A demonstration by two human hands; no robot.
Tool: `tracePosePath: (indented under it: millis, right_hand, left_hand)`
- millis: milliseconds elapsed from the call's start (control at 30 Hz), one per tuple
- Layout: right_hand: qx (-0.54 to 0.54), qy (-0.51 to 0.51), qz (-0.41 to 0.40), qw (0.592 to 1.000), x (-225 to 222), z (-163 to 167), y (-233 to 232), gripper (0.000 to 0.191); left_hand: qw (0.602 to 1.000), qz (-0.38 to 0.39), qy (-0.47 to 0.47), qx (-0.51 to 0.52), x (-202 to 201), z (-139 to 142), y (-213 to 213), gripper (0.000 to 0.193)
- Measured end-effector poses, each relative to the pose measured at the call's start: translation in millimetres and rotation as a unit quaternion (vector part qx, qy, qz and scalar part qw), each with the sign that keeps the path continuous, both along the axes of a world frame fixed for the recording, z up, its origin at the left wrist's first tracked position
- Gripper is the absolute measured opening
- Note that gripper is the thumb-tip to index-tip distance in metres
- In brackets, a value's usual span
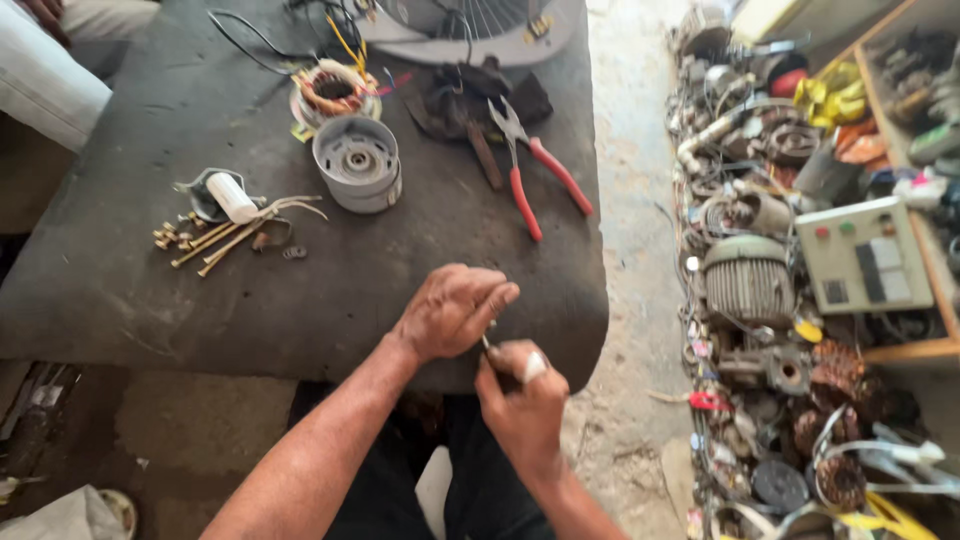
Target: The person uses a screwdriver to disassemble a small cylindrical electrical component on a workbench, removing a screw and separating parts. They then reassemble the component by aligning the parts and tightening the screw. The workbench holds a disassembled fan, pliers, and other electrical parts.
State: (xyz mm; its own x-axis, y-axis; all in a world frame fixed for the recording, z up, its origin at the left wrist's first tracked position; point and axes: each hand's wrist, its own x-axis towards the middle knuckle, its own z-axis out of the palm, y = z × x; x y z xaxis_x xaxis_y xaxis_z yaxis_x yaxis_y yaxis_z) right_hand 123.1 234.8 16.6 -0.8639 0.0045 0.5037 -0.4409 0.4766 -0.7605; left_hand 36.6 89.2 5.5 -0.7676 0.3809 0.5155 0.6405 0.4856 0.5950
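- Left hand (pixel 452 310) at the near edge of the dark worktable (pixel 120 290); knuckles up, fingers curled together, fingertips pinching a small metal part (pixel 487 341); the part is too small to identify.
- Right hand (pixel 520 400) just below and beside the left, off the table's front edge; fingers closed into a loose fist, the thumb and forefinger meeting the same small part from beneath; the two hands touch at the fingertips; a pale band shows on one right finger.
- The small metal part sits between both hands, at the table's front rim, right of centre.
- On the table, well apart from the hands: red-handled pliers (pixel 530 170) lying with handles splayed; a grey round motor housing (pixel 357 163), upright; behind it a stator with copper windings (pixel 334 92); a white cylindrical capacitor (pixel 231 197) to the left; brass-coloured long bolts and nuts (pixel 205 243) just beside the capacitor.
- A dark crumpled rag (pixel 460 100) lies beside the pliers' jaws; a fan guard (pixel 470 25) lies at the far edge.
- Right of the table, on the floor: a heap of motors, windings and wires (pixel 760 290); a pale control box with buttons (pixel 865 255) rests against it.
- Top left corner: another person's light sleeve (pixel 45 80).
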Motion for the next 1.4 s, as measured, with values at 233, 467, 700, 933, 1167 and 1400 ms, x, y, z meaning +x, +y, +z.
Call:
tracePosePath:
  millis: [233, 467, 700, 933, 1167, 1400]
  right_hand:
    - [-0.124, -0.077, -0.017, 0.989, -1, -10, -8, 0.009]
    - [-0.069, -0.076, -0.017, 0.995, 0, -5, -2, 0.008]
    - [-0.129, -0.1, -0.01, 0.987, 1, -8, -6, 0.01]
    - [-0.167, -0.146, -0.016, 0.975, 2, -9, -2, 0.009]
    - [-0.215, -0.176, -0.01, 0.96, 0, -21, -7, 0.013]
    - [-0.14, -0.147, -0.019, 0.979, 8, -5, -4, 0.007]
  left_hand:
    - [0.989, -0.012, 0.079, 0.123, 2, 4, 3, 0.022]
    - [0.994, -0.03, 0.101, 0.024, 0, 3, -1, 0.021]
    - [0.998, -0.01, -0.008, 0.068, 4, 16, 3, 0.025]
    - [0.942, 0.001, 0.335, 0.014, 6, 14, 1, 0.027]
    - [0.992, -0.017, 0.122, -0.034, 3, -9, -1, 0.015]
    - [0.985, -0.025, 0.173, 0.011, 10, -11, -5, 0.011]
